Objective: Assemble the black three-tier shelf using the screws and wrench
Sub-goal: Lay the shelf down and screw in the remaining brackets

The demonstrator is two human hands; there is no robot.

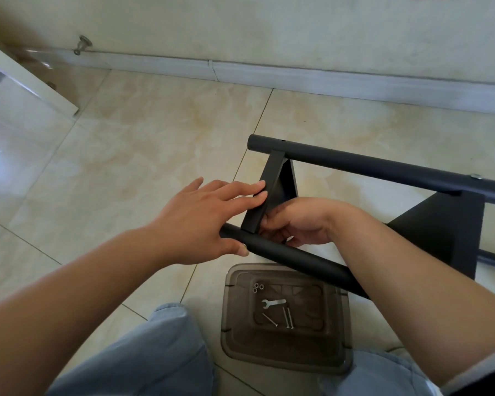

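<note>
The black metal three-tier shelf frame (355, 167) looks rigid, light and smooth. The left hand (203, 221) presses flat, fingers straight, on the black triangular shelf panel (272, 178), thumb against the near black round tube (292, 257); the right hand (297, 221) curls under that panel, though what it pinches is hidden. The tubes likely offer the firmest hold.

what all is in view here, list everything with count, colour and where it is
shelf frame: one, black, lying on the floor tiles, centre right
container: one, smoky translucent, on the floor between the knees
wrench: one, silver, inside the container
screws: three, silver, inside the container, below the wrench
nuts: about three, silver, container's upper left corner
door stopper: one, metal, at the wall, upper left
left hand: fingers straight on the shelf's end panel
right hand: curled at the panel's lower corner
</note>
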